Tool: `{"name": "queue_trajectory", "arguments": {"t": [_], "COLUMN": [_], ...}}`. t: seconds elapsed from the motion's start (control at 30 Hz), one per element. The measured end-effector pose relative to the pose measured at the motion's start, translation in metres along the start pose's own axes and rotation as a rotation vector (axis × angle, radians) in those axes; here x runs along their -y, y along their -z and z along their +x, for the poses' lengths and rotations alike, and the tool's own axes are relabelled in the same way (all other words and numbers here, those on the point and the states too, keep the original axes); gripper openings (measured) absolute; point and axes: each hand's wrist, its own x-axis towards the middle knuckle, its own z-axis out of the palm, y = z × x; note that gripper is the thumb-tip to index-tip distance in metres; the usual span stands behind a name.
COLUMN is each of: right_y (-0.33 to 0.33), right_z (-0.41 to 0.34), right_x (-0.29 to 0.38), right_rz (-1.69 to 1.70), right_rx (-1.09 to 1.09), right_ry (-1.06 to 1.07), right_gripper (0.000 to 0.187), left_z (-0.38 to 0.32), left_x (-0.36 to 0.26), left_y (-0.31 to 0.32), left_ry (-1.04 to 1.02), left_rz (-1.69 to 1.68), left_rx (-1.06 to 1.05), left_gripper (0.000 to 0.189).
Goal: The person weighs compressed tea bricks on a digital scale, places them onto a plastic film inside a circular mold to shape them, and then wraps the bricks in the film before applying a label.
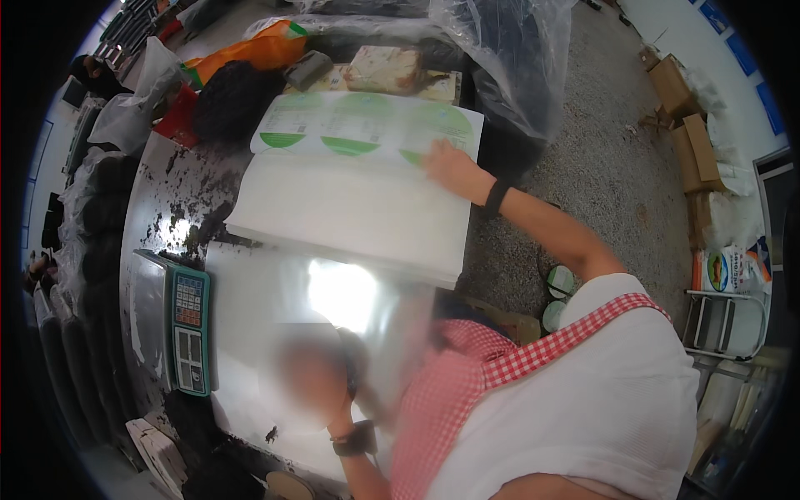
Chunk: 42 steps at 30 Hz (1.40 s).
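My right hand (455,170), with a black band at the wrist, reaches out to a green-and-white printed sheet (350,119). Its curled fingertips touch the sheet near its edge; whether they pinch it is unclear. Just in front of the printed part lies a stack of large blank white sheets (356,200). My left hand (319,381) is over the shiny metal tabletop (250,350), with a dark watch or band at the wrist. A blurred patch covers most of that hand, so its fingers and anything in them cannot be made out.
A teal digital scale (189,331) stands on the table near dark flaky debris (194,206). Behind the sheets are a wrapped block (382,69), a black bundle (234,100) and clear plastic wrapping (519,62). Cardboard boxes (694,153) and a step stool (728,322) line the right wall.
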Motion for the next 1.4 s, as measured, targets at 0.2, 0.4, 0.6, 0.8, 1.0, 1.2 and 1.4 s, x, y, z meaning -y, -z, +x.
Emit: {"name": "queue_trajectory", "arguments": {"t": [0.2, 0.4, 0.6, 0.8, 1.0, 1.2, 1.4], "right_y": [-0.003, 0.024, 0.175, 0.250, 0.159, 0.130, 0.132], "right_z": [0.028, 0.052, 0.089, 0.096, 0.048, -0.022, -0.017], "right_x": [-0.043, -0.105, -0.221, -0.107, 0.169, 0.271, 0.285], "right_rz": [0.545, 0.728, 0.167, 0.554, 0.946, 0.902, 0.777], "right_rx": [-0.010, 0.020, -0.623, -0.889, -0.431, -0.095, -0.015], "right_ry": [0.157, -0.036, -0.360, -0.165, 0.576, 1.013, 1.148], "right_gripper": [0.019, 0.019, 0.018, 0.019, 0.043, 0.057, 0.053], "left_z": [-0.001, 0.004, 0.008, 0.006, 0.011, -0.024, -0.036], "left_x": [0.014, 0.015, 0.020, 0.018, 0.010, 0.023, 0.030], "left_y": [0.004, -0.006, -0.010, -0.035, 0.011, -0.030, -0.070], "left_ry": [-0.007, -0.061, -0.124, 0.050, 0.162, 0.216, 0.246], "left_rz": [0.042, 0.047, 0.085, -0.029, -0.075, -0.680, -0.699], "left_rx": [-0.017, -0.025, -0.059, -0.127, -0.139, -0.103, 0.137], "left_gripper": [0.052, 0.055, 0.057, 0.057, 0.052, 0.069, 0.074]}}
